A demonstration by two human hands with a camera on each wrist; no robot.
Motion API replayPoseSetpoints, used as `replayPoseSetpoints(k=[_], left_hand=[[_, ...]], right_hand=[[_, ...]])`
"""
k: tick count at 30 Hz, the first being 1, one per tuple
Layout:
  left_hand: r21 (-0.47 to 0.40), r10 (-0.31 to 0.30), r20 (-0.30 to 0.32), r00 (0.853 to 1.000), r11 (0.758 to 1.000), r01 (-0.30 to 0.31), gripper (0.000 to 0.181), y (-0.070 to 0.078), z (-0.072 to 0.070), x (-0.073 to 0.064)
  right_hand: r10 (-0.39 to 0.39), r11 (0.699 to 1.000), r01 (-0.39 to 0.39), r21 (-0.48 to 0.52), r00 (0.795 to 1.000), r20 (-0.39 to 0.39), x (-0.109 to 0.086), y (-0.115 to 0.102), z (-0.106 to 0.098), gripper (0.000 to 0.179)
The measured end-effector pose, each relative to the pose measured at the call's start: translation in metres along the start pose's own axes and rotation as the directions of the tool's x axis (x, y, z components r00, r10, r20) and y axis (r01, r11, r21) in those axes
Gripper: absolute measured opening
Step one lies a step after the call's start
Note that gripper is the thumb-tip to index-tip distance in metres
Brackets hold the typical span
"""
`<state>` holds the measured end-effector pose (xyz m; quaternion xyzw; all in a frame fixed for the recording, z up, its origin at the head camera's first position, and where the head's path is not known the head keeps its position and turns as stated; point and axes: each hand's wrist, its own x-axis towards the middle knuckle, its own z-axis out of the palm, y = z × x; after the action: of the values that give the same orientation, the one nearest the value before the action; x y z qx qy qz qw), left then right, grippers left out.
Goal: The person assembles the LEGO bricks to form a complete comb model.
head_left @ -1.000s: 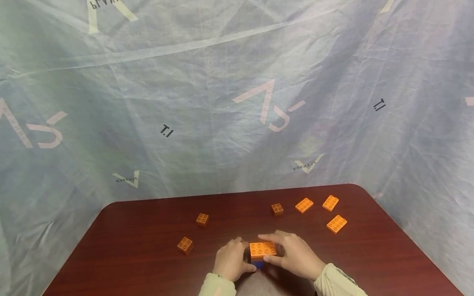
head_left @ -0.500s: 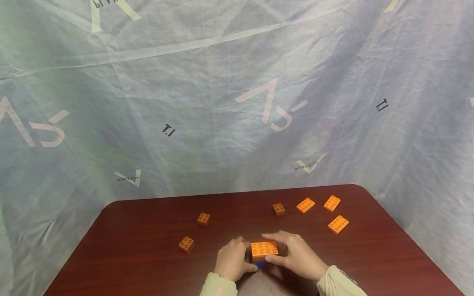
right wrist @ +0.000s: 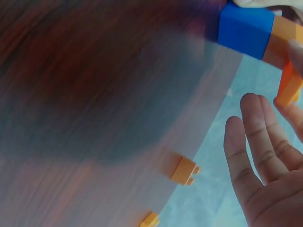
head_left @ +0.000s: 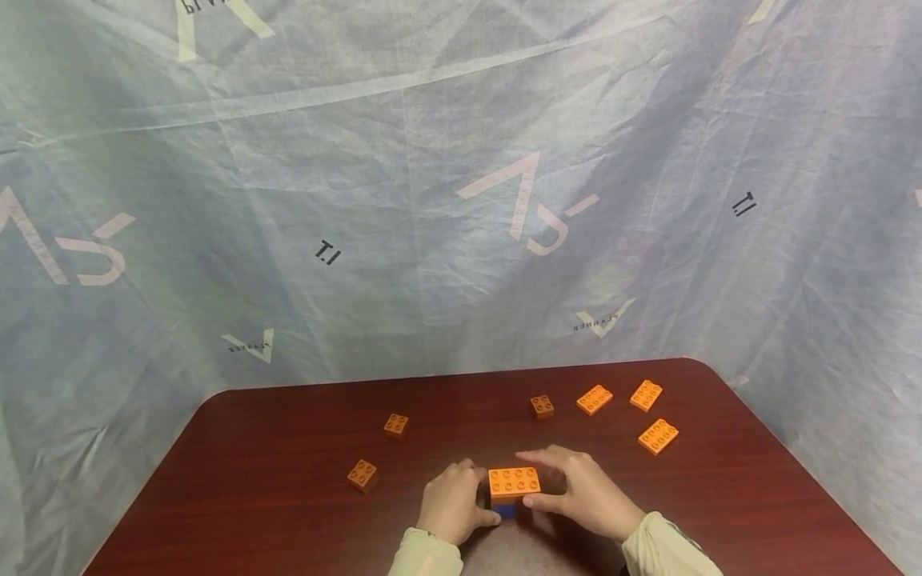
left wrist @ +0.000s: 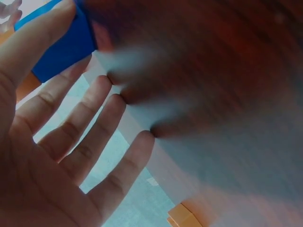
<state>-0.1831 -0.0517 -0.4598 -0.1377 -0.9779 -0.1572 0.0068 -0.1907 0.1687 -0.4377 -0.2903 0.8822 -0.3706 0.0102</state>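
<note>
In the head view, a flat orange eight-stud building plate [head_left: 514, 482] tops a small stack, its right end overhanging. Beneath it are a darker orange brick [right wrist: 280, 41] and a blue brick [head_left: 503, 510] at the bottom. My left hand [head_left: 450, 504] pinches the blue brick between thumb and index finger; its other fingertips rest on the table. My right hand [head_left: 587, 496] has its thumb at the plate's front edge and its index fingertip close behind the back edge. The right wrist view shows these two around the plate's overhanging end, the other fingers extended.
On the dark red table [head_left: 288, 496], small orange four-stud bricks lie at left [head_left: 362, 476], back left [head_left: 396, 426] and back middle [head_left: 542, 406]. Flat orange plates lie at back right [head_left: 594, 399], [head_left: 646, 395] and right [head_left: 659, 436]. A printed grey cloth [head_left: 403, 200] hangs behind the table.
My right hand has shifted slightly right along the plate, its thumb and index finger spreading a little. More of the plate's studs show. My left hand stays on the blue brick.
</note>
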Motion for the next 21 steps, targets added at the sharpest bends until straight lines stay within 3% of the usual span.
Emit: replayPoseSetpoints(k=[10,21], left_hand=[[0.011,-0.018,0.014,1.000,1.000,0.018,0.053,0.002,-0.001,0.001],[0.001,-0.013,0.027,1.000,1.000,0.013,0.052,0.001,-0.001,0.003]], right_hand=[[0.004,0.999,-0.007,-0.034,0.998,-0.065,-0.007,0.016,-0.013,0.052],[0.131,0.982,-0.151,-0.116,0.978,-0.165,-0.006,0.029,-0.026,0.045]])
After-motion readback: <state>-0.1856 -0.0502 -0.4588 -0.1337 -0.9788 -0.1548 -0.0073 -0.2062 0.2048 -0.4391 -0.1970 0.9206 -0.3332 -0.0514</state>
